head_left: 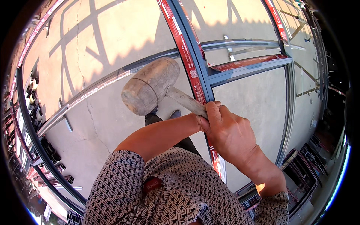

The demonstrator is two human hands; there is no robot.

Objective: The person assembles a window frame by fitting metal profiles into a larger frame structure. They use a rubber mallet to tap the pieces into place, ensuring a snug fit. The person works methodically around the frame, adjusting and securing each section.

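A large mallet (152, 86) with a scuffed grey-brown barrel head hangs over the frame, its head to the left and its handle (187, 101) slanting down to the right. My right hand (232, 131) is closed round the end of that handle. My left forearm crosses in front of my body, and my left hand (202, 120) lies against the right one. Its fingers are mostly hidden there, so what they touch does not show. Under both hands runs a dark grey metal frame bar (204, 80) with red printed protective film along it.
Other frame bars branch off: a crossbar (251, 75) to the right, a long side bar (288, 112) and a curved-looking bar (33, 123) at left. Stacked profiles (300, 172) lie at lower right. My shoes (174, 114) stand on the cracked concrete floor (90, 123).
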